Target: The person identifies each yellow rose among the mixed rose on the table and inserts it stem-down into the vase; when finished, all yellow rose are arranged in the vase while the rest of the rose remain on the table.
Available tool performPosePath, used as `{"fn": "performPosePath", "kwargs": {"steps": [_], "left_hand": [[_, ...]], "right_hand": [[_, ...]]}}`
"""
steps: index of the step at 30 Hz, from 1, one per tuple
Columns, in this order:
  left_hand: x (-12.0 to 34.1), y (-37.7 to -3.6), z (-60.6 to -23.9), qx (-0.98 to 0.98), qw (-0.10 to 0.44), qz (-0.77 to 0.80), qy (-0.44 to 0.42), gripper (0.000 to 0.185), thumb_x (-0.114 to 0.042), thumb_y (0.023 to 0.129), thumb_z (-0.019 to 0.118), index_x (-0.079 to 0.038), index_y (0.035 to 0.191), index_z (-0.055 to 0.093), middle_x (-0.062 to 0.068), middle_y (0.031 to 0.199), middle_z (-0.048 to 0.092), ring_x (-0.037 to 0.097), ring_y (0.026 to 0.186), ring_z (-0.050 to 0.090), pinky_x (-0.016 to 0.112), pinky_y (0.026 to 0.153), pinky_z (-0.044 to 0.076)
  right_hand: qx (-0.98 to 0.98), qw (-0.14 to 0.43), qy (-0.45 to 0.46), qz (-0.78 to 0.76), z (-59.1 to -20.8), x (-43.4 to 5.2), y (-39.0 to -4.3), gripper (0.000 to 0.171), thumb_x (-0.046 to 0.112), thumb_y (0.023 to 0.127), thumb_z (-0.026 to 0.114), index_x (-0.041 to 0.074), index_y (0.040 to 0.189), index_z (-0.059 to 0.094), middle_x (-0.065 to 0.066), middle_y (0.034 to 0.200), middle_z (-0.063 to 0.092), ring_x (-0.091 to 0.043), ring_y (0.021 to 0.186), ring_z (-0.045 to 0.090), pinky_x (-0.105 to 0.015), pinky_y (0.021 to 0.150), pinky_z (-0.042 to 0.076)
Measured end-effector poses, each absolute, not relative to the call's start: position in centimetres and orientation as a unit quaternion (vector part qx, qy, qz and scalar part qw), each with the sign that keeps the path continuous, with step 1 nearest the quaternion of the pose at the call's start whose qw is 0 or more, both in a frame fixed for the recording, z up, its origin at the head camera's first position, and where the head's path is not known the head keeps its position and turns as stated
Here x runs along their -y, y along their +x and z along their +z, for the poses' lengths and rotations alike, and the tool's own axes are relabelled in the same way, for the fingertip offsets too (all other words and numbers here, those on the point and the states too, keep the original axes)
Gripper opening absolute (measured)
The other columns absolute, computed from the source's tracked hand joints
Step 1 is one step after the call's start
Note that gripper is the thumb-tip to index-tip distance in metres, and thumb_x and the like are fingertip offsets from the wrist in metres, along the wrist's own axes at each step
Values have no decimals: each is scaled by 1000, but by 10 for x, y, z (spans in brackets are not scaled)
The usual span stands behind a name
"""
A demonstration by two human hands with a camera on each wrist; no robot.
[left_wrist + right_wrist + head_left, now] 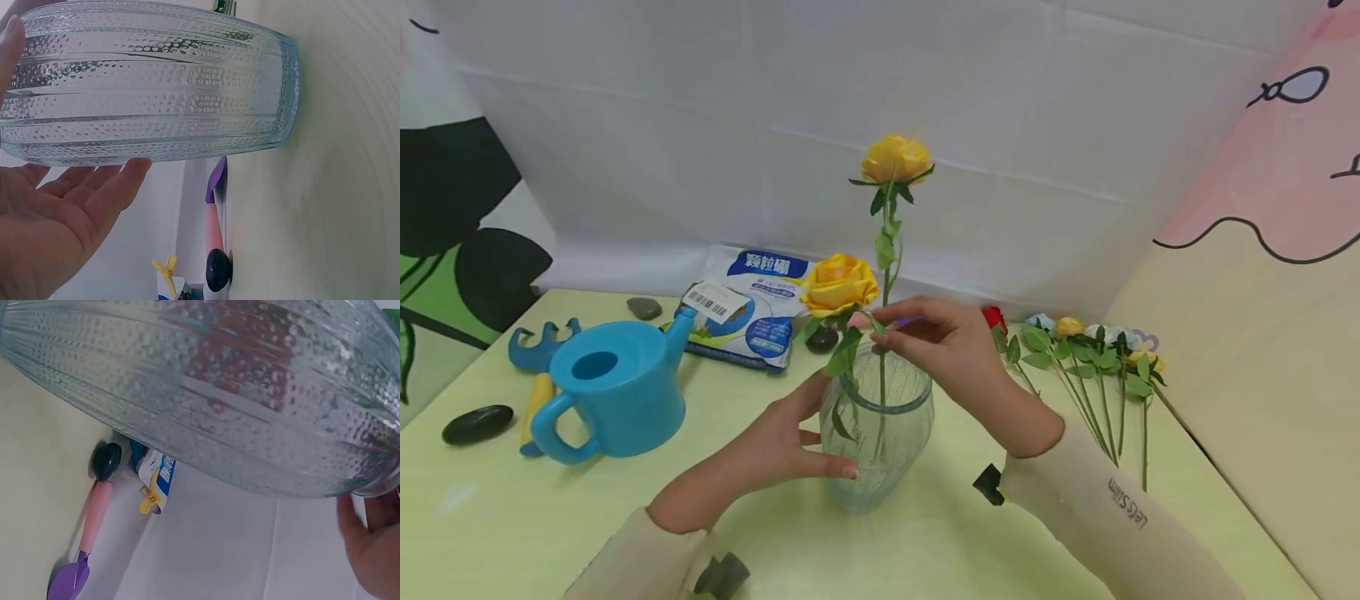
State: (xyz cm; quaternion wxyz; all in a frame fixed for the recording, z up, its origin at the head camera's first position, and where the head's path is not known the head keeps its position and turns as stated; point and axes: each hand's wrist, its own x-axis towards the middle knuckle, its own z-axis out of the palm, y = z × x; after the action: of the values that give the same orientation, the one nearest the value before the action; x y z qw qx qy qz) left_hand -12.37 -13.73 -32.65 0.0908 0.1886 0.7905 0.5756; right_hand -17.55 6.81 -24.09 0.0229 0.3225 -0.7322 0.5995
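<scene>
The blue watering can point(613, 387) is sitting at the left of the frame, bigger than the clear dimpled glass vase point(877, 433) at centre. The left hand point(775, 446) is cupping the vase's side, fingers fairly straight. The right hand point(943, 337) is pinching a yellow rose point(895, 158) stem above the rim, with a second yellow rose point(838, 283) already leaning in it. The right sleeve is reading "LetsSlim". The bag point(748, 308) behind is showing a barcode, but its print is too small to read.

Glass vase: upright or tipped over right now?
Upright. The glass vase stands on its base on the table, mouth up, with two yellow roses rising from it.
</scene>
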Motion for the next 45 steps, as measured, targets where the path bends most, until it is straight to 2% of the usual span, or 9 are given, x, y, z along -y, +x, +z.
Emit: {"fn": "performPosePath", "kwargs": {"steps": [5, 11, 22, 31, 37, 41, 45], "left_hand": [[138, -123, -326, -792, 92, 575, 186, 98, -25, 69, 83, -21, 145, 22, 10, 144, 35, 35, 131, 31, 42, 88, 50], [139, -124, -326, -787, 87, 580, 191, 98, -25, 69, 83, -19, 146, 21, 11, 145, 33, 35, 131, 31, 42, 88, 50], [140, -122, -329, -782, 78, 586, 198, 100, -22, 70, 82, -19, 147, 19, 11, 146, 31, 37, 131, 30, 39, 86, 51], [140, -121, -328, -792, 81, 575, 189, 99, -24, 69, 83, -17, 146, 20, 12, 145, 32, 37, 130, 32, 39, 86, 51], [139, -123, -325, -794, 82, 573, 186, 100, -24, 68, 83, -15, 146, 20, 13, 145, 31, 37, 131, 29, 40, 86, 50], [138, -124, -325, -792, 87, 574, 187, 100, -24, 69, 83, -15, 146, 20, 13, 146, 30, 37, 132, 27, 40, 87, 50], [137, -124, -326, -794, 92, 572, 187, 99, -26, 69, 83, -16, 145, 21, 12, 146, 31, 36, 133, 27, 40, 87, 50]], "right_hand": [[751, 23, 342, 564, -248, -71, -172, 10, 1, 80, 70, 0, 90, 70, -8, 83, 70, -18, 76, 67, -36, 72, 55], [765, -7, 393, 510, -246, -72, -171, 11, 3, 81, 70, 4, 91, 72, -3, 87, 69, -13, 78, 67, -32, 70, 56], [763, -75, 474, 433, -234, -71, -179, 14, -4, 85, 61, -3, 95, 71, -6, 87, 70, -9, 79, 66, -29, 69, 56], [787, -96, 467, 392, -220, -84, -176, 13, 0, 84, 64, 1, 95, 72, -3, 89, 71, -8, 82, 66, -27, 72, 55], [757, -138, 467, 435, -197, -116, -180, 17, -9, 86, 58, -6, 98, 69, -11, 93, 69, -21, 82, 68, -35, 76, 55], [757, -120, 448, 460, -192, -143, -192, 17, -11, 86, 55, -9, 100, 66, -13, 97, 68, -26, 80, 67, -36, 78, 54], [802, -95, 371, 459, -199, -171, -211, 18, -5, 88, 56, -9, 103, 65, -12, 97, 68, -27, 78, 67, -32, 78, 54]]}}
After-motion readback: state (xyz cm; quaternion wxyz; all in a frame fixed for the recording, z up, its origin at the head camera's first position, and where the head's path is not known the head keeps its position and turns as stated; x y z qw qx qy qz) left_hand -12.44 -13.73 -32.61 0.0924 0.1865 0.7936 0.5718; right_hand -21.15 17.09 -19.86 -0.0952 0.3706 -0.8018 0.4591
